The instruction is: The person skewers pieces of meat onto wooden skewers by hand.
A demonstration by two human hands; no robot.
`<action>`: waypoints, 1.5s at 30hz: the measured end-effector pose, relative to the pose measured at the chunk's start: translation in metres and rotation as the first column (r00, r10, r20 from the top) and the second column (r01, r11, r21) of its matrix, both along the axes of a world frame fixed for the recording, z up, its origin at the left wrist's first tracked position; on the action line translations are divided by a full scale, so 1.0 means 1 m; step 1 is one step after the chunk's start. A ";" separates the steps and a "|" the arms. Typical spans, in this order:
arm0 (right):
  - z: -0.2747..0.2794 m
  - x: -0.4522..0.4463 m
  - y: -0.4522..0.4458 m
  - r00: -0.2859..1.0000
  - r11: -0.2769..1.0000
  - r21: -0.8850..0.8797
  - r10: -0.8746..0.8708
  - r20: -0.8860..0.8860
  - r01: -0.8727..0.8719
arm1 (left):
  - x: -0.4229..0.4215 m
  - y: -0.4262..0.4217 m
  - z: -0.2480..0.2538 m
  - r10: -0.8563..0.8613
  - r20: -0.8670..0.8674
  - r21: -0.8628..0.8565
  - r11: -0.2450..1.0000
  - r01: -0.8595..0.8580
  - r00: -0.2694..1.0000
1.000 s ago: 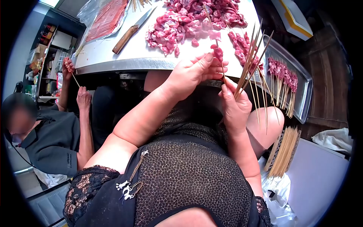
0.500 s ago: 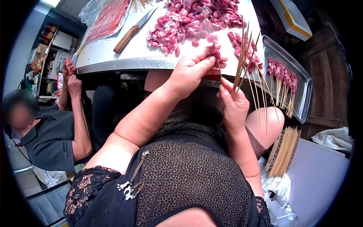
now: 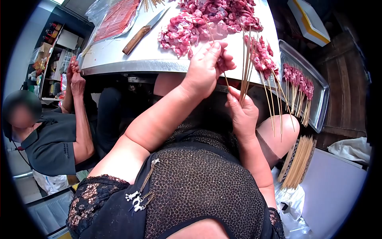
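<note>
My left hand (image 3: 205, 65) is closed around pink raw meat threaded on a thin wooden skewer, at the table's front edge. The skewer's tip pokes out above the fingers, and most of the meat is hidden by them. Lower and to the right, my right hand (image 3: 242, 113) pinches that skewer's lower end and also grips a bundle of bare wooden skewers (image 3: 247, 65) pointing up. Just ahead lies a large pile of cut raw meat (image 3: 211, 24). Beside the bundle, several loaded meat skewers (image 3: 264, 57) rest on the table with their sticks overhanging the edge.
A wooden-handled knife (image 3: 137, 39) lies left of the pile, near a bagged slab of red meat strips (image 3: 116, 22). At right, a metal tray (image 3: 323, 93) holds finished skewers, above a box of bare skewers (image 3: 298, 163). A co-worker (image 3: 51, 135) sits at left, hands raised at the table corner.
My left hand has moved slightly up and left, its fingers curling over the meat. The skewer bundle in my right hand stands more upright. The co-worker's hands have shifted slightly.
</note>
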State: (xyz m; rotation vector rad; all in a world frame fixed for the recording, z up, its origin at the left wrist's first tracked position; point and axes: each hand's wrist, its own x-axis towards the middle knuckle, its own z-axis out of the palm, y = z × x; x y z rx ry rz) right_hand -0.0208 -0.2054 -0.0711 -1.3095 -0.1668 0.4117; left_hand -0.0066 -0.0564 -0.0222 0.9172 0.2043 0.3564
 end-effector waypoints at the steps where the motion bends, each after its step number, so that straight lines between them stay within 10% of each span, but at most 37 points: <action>1: 0.001 -0.001 -0.001 0.999 0.999 -0.013 0.044 -0.024 -0.045 | -0.001 -0.003 -0.004 0.003 -0.002 -0.022 1.000 -0.003 1.000; 9: 0.006 -0.007 -0.003 0.967 0.975 0.139 0.197 -0.163 -0.175 | -0.006 -0.008 -0.009 -0.075 -0.014 0.009 0.997 0.075 0.997; 11: 0.008 -0.001 -0.004 0.980 0.983 0.118 0.152 -0.127 -0.138 | -0.003 0.005 0.001 -0.188 -0.165 0.233 0.946 0.224 0.968; 15: 0.015 0.010 -0.012 0.996 0.993 0.115 0.039 -0.081 -0.030 | 0.021 0.077 0.020 0.108 0.006 0.941 0.335 -0.043 0.994; 21: 0.007 0.011 -0.008 0.996 0.987 0.153 0.065 -0.061 -0.055 | 0.031 0.068 0.032 0.429 -0.293 0.837 -0.318 0.446 0.855; 27: 0.005 0.010 -0.013 0.997 0.994 0.089 0.064 -0.043 -0.060 | 0.012 0.067 0.034 0.317 -0.349 0.931 0.009 0.365 0.882; 29: 0.003 0.009 -0.011 0.995 0.992 0.090 0.088 -0.047 -0.084 | 0.010 0.078 0.025 0.166 -0.262 0.732 0.676 0.084 0.951; 31: 0.004 0.006 -0.009 0.989 0.990 0.023 0.139 0.039 -0.140 | 0.009 0.079 0.030 0.099 -0.135 0.387 0.921 -0.040 0.986; 33: 0.001 0.003 -0.007 0.985 0.987 0.008 0.162 0.063 -0.163 | 0.009 0.091 0.017 -0.013 -0.019 0.085 0.996 0.014 1.000; 45: -0.001 0.001 -0.008 0.981 0.986 -0.027 0.169 0.090 -0.167 | 0.005 0.073 0.031 0.043 -0.031 -0.032 0.999 -0.044 0.999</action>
